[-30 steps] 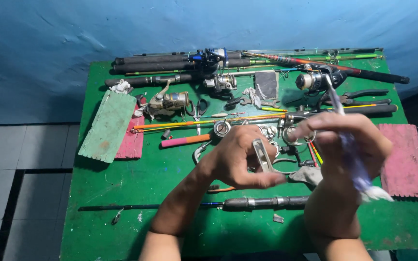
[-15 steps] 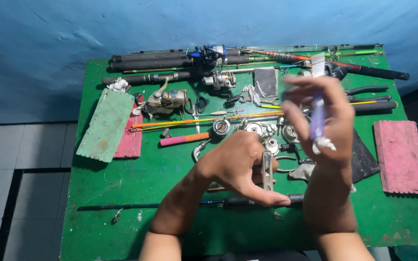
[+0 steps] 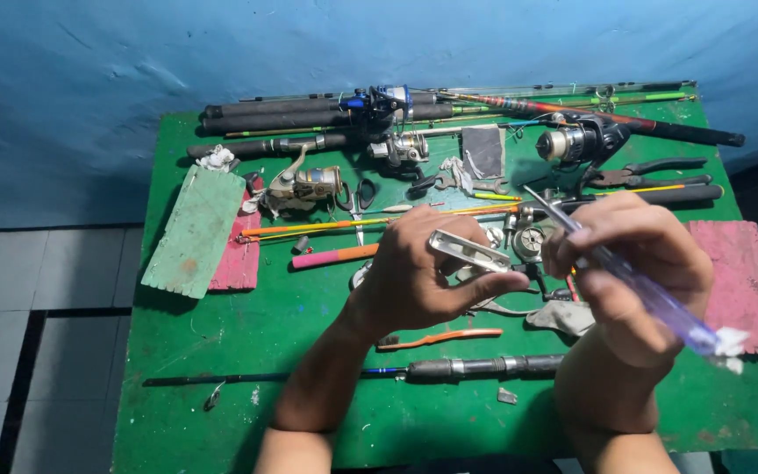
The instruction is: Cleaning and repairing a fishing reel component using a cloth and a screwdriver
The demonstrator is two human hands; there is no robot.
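My left hand (image 3: 418,272) grips a small flat silver metal part (image 3: 468,250) above the middle of the green table (image 3: 326,412). My right hand (image 3: 633,263) holds a screwdriver with a clear blue-purple handle (image 3: 660,303); its thin shaft (image 3: 539,202) points up and to the left, close to the metal part. A bit of white material sticks to the handle's end (image 3: 728,342). Both hands hover over a clutter of small reel parts (image 3: 528,239).
Fishing rods (image 3: 309,114) and reels (image 3: 576,140) lie along the table's far edge. A green board (image 3: 190,233) and a red pad (image 3: 237,259) sit at the left, another red pad (image 3: 747,281) at the right. A dark rod section (image 3: 475,367) lies near me. Pliers (image 3: 651,173) lie at the back right.
My right hand has turned the screwdriver from upright to slanting, handle now down to the right and tip toward the metal part. My left hand raised the part and turned it flatter.
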